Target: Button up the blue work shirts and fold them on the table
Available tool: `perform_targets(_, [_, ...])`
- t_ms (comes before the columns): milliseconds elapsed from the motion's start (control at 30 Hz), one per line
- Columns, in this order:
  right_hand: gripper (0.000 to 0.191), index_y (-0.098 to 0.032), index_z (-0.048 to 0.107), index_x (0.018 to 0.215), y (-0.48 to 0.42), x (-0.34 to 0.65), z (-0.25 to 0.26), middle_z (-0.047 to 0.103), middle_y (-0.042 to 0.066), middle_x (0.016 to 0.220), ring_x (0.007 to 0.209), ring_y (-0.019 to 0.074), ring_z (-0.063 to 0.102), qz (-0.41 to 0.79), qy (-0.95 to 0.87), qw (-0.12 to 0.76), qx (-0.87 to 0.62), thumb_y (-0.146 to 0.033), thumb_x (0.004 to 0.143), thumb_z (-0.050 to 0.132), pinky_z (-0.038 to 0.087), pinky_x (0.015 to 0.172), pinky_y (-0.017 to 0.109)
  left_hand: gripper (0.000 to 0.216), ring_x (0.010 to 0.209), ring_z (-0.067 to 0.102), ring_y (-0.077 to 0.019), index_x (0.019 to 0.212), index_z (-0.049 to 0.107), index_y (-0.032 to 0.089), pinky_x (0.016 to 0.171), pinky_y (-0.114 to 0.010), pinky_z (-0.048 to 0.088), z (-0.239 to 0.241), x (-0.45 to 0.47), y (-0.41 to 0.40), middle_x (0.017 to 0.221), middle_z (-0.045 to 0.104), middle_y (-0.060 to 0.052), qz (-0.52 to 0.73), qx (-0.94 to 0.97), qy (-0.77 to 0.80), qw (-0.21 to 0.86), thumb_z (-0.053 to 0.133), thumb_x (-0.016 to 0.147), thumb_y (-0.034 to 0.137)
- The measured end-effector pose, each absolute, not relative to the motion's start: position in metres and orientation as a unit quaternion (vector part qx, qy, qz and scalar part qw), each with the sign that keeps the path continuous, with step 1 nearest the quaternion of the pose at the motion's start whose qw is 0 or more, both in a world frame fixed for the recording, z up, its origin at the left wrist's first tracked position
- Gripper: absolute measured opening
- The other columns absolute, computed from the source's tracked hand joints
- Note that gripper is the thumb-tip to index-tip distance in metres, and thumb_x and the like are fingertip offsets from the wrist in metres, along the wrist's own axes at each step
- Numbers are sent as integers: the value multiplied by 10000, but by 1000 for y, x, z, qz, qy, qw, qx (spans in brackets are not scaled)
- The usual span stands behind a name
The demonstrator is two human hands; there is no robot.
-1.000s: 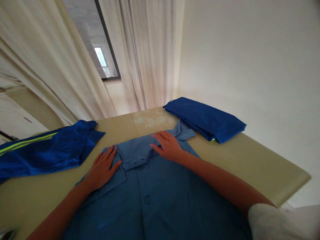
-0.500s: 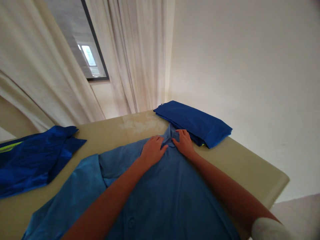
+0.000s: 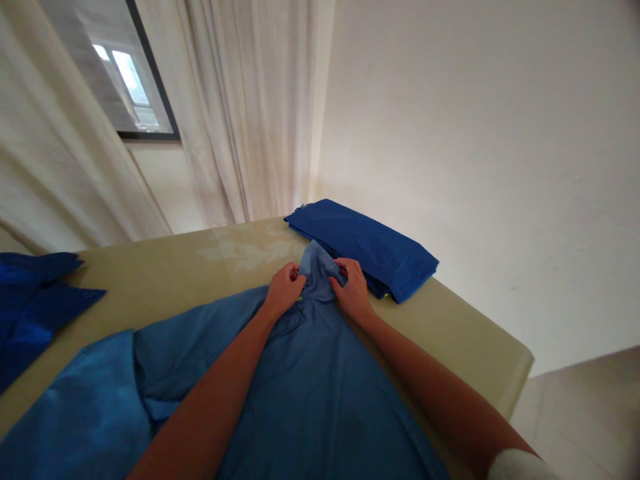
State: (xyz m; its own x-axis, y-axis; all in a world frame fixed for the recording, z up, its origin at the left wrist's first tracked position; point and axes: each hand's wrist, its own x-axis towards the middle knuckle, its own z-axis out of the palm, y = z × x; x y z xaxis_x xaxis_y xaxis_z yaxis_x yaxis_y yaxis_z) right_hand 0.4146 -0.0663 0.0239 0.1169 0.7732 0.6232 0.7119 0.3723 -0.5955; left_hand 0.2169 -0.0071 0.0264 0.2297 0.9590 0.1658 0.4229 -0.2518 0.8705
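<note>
Hands both closed: our left hand (image 3: 283,289) and right hand (image 3: 354,289) pinch the far tip of the light blue fabric shirt (image 3: 310,387) on the beige counter (image 3: 175,267), just beside folded royal-blue cloth (image 3: 365,243).

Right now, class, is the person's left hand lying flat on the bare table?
No: the left hand is closed on the collar of the light blue shirt, opposite the right hand.

Plain off-white wall (image 3: 475,133) to the right; pale sheer curtains (image 3: 240,113) in the corner beside a dark-framed, daylit window (image 3: 115,73); beige desk (image 3: 165,267); light tiled floor (image 3: 585,407) lower right
</note>
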Motion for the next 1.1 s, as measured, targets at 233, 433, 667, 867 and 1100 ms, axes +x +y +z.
perform_targets(233, [477, -194, 577, 1304, -71, 414, 22, 632, 158, 1266, 1205, 336, 601, -3, -644, 430, -633, -348, 873, 713, 491, 1070, 552, 71, 597, 621, -140, 753, 529, 219, 612, -257, 451, 30, 213, -6, 727, 713, -9, 334, 697, 457, 440, 552, 780, 157])
perform_targets(433, [586, -216, 555, 1354, -65, 423, 19, 667, 144, 1318, 1077, 272, 708, 136, -613, 436, -644, -418, 845, 763, 567, 978, 465, 174, 759, 664, -204, 959, 662, 203, 740, -318, 477, 31, 217, -18, 808, 724, -52, 328, 776, 472, 260, 516, 950, 298])
perform_targets(667, [418, -190, 678, 1249, -55, 430, 27, 766, 106, 1159, 1066, 250, 726, 190, -641, 395, -630, -213, 835, 736, 574, 980, 427, 284, 897, 711, -235, 1125, 697, 234, 844, -336, 493, 27, 222, -23, 942, 771, -73, 287, 811, 455, 232, 470, 995, 345])
perform_targets(867, [343, -336, 729, 1244, -89, 399, 47, 765, 34, 1188, 1081, 233, 690, -12, -835, 363, -415, -180, 1019, 522, 494, 1103, 529, 798, 619, 634, -201, 1189, 645, 177, 689, -335, 518, 30, 215, -7, 695, 679, -43, 430, 634, 457, 453, 94, 999, 723])
perform_targets(1100, [515, -316, 607, 1425, -112, 384, 41, 659, 114, 1369, 1238, 312, 612, -64, -864, 334, -371, -389, 927, 714, 514, 1084, 528, 953, 545, 574, -165, 846, 671, 170, 597, -309, 499, 54, 191, 18, 605, 571, -31, 347, 501, 433, 665, 104, 834, 936])
